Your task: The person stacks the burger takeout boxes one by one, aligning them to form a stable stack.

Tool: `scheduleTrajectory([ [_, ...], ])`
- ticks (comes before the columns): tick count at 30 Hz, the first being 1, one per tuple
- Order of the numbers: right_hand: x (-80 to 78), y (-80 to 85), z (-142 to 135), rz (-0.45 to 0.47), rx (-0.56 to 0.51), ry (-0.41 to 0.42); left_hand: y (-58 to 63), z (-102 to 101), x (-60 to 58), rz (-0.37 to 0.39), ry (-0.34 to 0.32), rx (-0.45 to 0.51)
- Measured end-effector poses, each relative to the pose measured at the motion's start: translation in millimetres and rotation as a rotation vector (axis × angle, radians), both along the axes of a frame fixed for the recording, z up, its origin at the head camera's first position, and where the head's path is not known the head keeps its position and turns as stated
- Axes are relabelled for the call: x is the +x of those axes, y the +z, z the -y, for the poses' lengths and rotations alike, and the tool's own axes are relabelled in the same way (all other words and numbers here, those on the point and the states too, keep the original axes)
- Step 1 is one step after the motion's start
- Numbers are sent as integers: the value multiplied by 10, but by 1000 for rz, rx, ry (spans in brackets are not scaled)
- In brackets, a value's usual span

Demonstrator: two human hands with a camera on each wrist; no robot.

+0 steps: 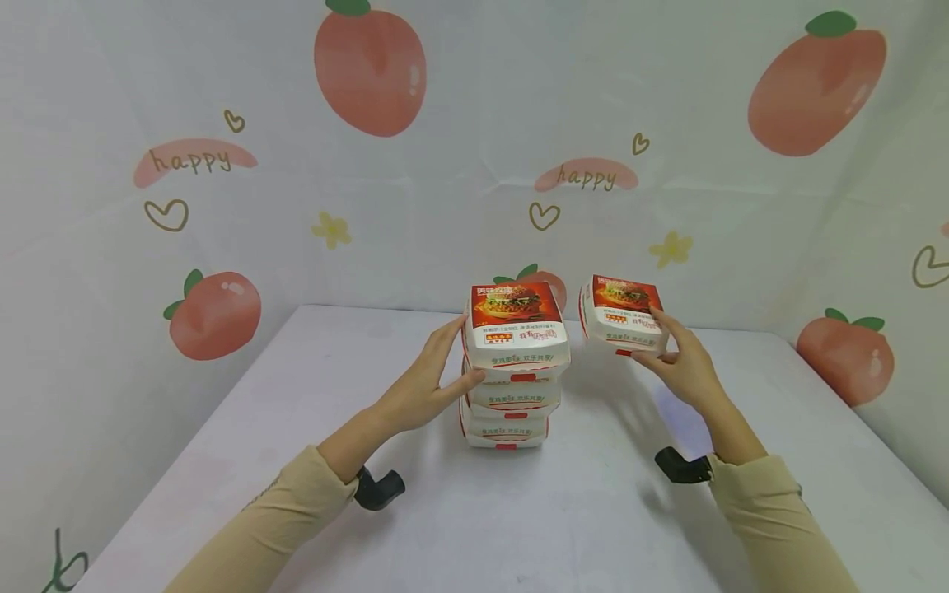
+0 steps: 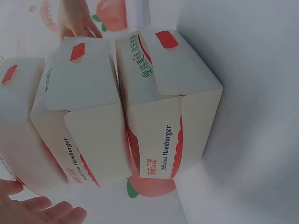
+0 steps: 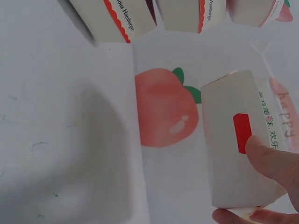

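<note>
A stack of three white hamburger boxes stands on the table, with a top box (image 1: 516,325), a middle box (image 1: 515,397) and a lowest box (image 1: 506,431). The left hand (image 1: 418,383) rests against the top box's left side, fingers along that side and thumb at the front corner. Those fingers (image 2: 35,210) look nearly straight in the left wrist view. To the right of the stack, the right hand (image 1: 685,366) grips another hamburger box (image 1: 625,313) by its right side, holding it tilted above the table. Its thumb (image 3: 271,161) presses beside the red tab.
A pale table (image 1: 356,354) carries the stack. Behind it hangs a white cloth (image 1: 460,222) printed with peaches, hearts and "happy". Black curved pieces show at the left wrist (image 1: 378,490) and right wrist (image 1: 680,467).
</note>
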State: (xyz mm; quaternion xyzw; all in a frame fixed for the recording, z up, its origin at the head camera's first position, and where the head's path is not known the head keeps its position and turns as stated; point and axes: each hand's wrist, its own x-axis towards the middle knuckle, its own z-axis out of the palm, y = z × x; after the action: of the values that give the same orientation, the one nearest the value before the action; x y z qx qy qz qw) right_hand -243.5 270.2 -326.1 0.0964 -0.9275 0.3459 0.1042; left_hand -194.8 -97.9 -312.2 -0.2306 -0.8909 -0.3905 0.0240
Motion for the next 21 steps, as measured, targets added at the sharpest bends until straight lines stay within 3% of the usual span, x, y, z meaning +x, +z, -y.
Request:
scheduleTrajectory([
  [21,116,263,39,-34,-29,2,7,-2,5,-5,-1,-4],
])
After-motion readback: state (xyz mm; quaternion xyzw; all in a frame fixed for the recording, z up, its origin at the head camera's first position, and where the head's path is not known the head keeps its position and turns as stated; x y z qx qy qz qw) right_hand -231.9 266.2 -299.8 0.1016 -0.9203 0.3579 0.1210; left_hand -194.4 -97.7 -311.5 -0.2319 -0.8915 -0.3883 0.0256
